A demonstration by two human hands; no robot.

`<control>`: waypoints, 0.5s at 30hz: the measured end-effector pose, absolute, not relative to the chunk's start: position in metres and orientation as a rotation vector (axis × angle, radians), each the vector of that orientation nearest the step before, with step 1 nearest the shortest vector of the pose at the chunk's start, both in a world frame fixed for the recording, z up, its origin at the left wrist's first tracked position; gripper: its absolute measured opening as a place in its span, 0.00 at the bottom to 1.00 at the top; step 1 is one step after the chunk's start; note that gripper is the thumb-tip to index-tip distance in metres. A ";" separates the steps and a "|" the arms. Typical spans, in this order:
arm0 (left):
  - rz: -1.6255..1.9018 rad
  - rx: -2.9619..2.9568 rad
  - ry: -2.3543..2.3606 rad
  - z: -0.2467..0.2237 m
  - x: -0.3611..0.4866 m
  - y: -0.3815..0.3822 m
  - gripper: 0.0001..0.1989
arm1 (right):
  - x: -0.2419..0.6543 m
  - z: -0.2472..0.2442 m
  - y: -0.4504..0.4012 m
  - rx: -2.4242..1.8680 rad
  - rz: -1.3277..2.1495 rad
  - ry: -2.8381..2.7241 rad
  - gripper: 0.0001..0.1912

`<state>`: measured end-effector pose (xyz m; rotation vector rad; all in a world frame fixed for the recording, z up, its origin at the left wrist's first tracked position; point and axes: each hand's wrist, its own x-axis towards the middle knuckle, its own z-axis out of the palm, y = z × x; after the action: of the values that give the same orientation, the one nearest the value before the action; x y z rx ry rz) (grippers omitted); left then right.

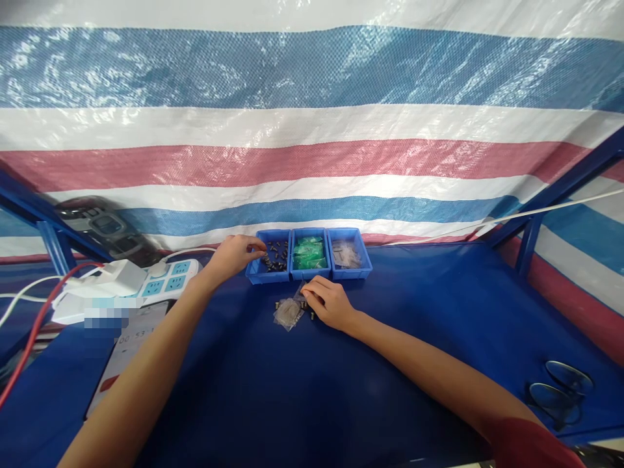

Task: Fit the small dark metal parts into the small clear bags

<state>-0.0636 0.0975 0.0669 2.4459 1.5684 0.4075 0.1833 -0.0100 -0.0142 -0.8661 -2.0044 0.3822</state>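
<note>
Three small blue bins stand side by side. Dark-headed screws point(279, 252) lie loose in the left bin point(268, 278), green packets point(309, 252) fill the middle bin point(303, 273), and clear plastic bags point(346, 253) lie in the right bin point(358, 273). My left hand point(234, 255) reaches over the left bin's side, its thumb and forefinger pinched at the screws; whatever is between them is too small to make out. In front of the bins, my right hand point(329, 303) pinches a small clear bag point(299, 290). Beside it lie a flat clear packet point(288, 313) and a few loose screws point(312, 315).
A power strip point(170, 279) with white plugs and a red cable point(36, 325) sits on the left. My left forearm partly covers a phone point(129, 351). Eyeglasses point(560, 390) rest at the right. A striped tarp point(312, 162) hangs behind the blue table point(302, 403).
</note>
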 end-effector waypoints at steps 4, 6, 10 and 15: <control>0.405 2.434 1.573 0.068 -0.064 0.097 0.12 | 0.183 -0.014 -0.010 -0.869 0.381 -2.011 0.12; 0.409 2.428 1.576 0.068 -0.063 0.096 0.11 | 0.183 -0.014 -0.010 -0.869 0.383 -2.010 0.12; 0.401 2.426 1.583 0.070 -0.062 0.095 0.12 | 0.183 -0.015 -0.010 -0.860 0.383 -2.005 0.11; 0.377 2.442 1.577 0.072 -0.062 0.094 0.12 | 0.183 -0.016 -0.009 -0.860 0.385 -2.001 0.11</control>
<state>-0.0617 0.0939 0.0716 2.4425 1.5765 0.3773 0.1834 -0.0090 -0.0160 -0.8598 -2.0006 0.3853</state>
